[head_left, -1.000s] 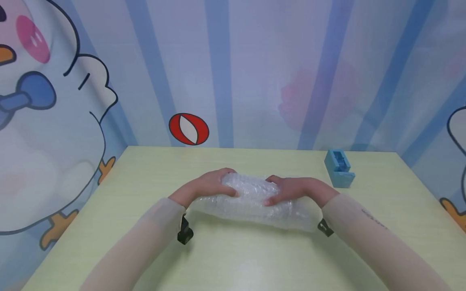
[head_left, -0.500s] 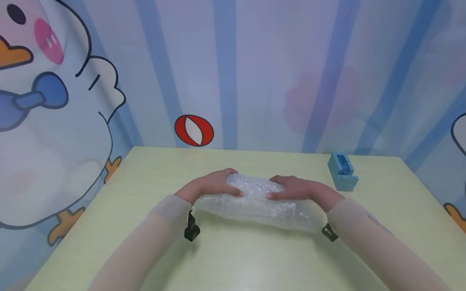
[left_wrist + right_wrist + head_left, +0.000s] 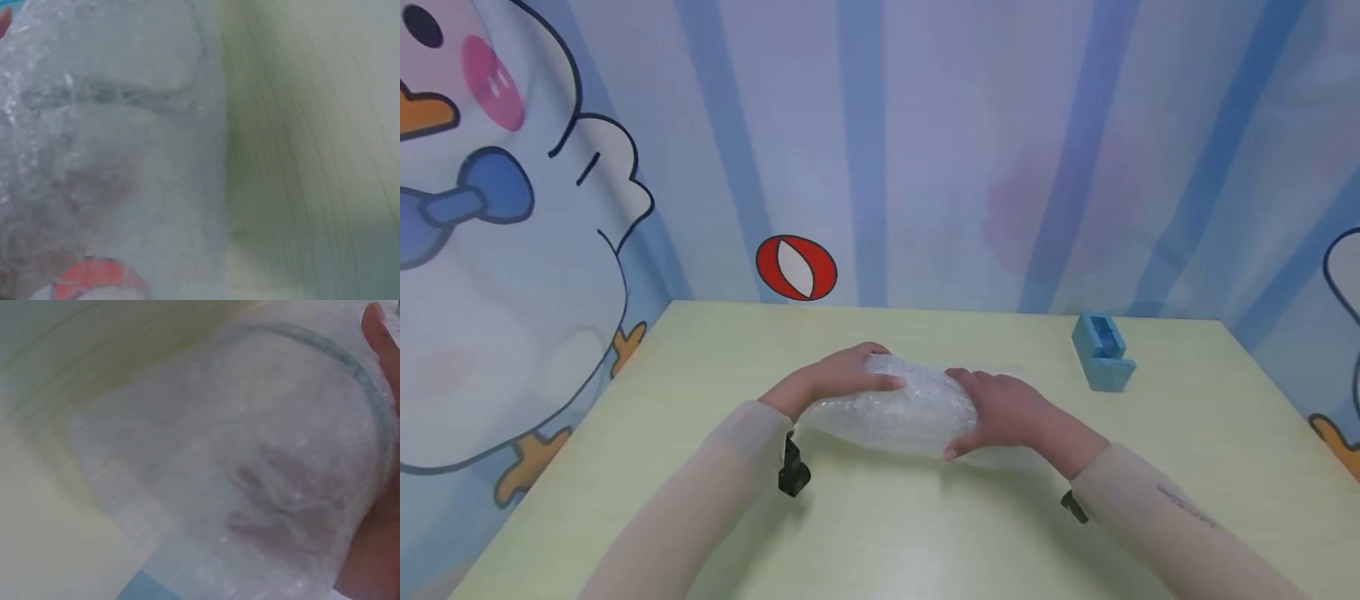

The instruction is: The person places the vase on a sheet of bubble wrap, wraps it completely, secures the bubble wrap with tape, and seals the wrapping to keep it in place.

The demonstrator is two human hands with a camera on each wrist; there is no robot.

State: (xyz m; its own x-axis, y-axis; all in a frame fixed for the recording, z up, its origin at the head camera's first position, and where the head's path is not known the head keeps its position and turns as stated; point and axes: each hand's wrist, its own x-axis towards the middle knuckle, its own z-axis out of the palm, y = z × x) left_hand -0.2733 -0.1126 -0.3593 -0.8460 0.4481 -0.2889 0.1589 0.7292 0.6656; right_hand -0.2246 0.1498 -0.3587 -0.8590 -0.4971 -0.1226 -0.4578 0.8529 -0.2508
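A bundle of clear bubble wrap lies lengthwise across the middle of the table. My left hand grips its left part, thumb in front and fingers over the far side. On the right part, my right hand holds the wrap with its thumb low on the near face and its fingers over the top. The right wrist view looks into the end of the wrap, where a curved green-grey rim shows through the layers. In the left wrist view, a dark green band shows through the other end.
A blue tape dispenser stands at the back right of the pale wooden table. Behind the table hangs a striped blue backdrop with cartoon figures. A small black camera sits under the left wrist.
My right hand has turned and its thumb has slid down the near face of the wrap, pressing that right end flatter. The left hand keeps its grip.
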